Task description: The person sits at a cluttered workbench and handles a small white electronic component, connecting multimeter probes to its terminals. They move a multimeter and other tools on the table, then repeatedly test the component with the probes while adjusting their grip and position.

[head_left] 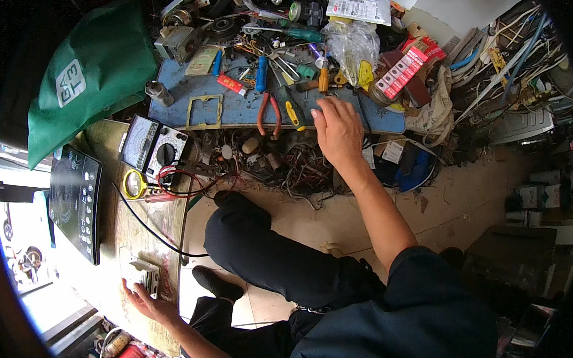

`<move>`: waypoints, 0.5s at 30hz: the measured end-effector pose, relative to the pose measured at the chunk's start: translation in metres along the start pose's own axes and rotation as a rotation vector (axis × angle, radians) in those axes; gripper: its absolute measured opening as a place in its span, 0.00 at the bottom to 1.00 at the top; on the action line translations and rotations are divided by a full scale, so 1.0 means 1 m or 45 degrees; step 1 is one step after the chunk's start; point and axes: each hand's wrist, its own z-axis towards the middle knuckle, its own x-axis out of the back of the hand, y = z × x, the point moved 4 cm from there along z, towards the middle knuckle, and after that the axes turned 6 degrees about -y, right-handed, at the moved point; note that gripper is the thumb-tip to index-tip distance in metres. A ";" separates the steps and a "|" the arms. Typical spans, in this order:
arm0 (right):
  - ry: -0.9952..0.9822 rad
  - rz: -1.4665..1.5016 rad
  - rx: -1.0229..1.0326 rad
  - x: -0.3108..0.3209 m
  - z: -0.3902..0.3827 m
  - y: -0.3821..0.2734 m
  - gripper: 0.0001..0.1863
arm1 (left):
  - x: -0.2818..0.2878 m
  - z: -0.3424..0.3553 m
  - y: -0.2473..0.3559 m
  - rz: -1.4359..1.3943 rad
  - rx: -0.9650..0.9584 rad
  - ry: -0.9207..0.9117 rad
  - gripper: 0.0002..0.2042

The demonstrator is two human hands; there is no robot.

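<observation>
My left hand [148, 304] is low on the left over the wooden bench, fingers spread. Its fingertips are at the near edge of a small, pale, square metal part [145, 276]; whether they touch it I cannot tell. My right hand [340, 131] reaches over the front edge of the blue worktop [238, 108], fingers loosely bent and nothing visible in them. Just left of it lies a screwdriver [293, 110] with a yellow and black handle. Red-handled pliers [269, 114] lie farther left, and an orange-handled screwdriver [323, 79] is beyond my fingers.
An analog multimeter [154, 144] with red and black leads, a yellow-rimmed magnifier [134, 184] and a black induction cooker [74, 198] are on the wooden bench [121, 236]. A green bag [96, 75] rises at far left. Tangled wires [287, 172] hang under the worktop.
</observation>
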 end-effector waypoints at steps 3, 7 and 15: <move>-0.021 -0.080 -0.054 0.009 0.005 0.010 0.19 | -0.008 0.003 -0.002 -0.071 0.022 -0.030 0.29; -0.039 -0.090 -0.021 -0.001 0.014 0.000 0.20 | -0.003 0.007 -0.008 0.004 -0.018 -0.055 0.30; -0.140 0.016 0.064 -0.017 -0.009 -0.024 0.24 | -0.005 0.004 0.000 0.139 -0.012 -0.035 0.33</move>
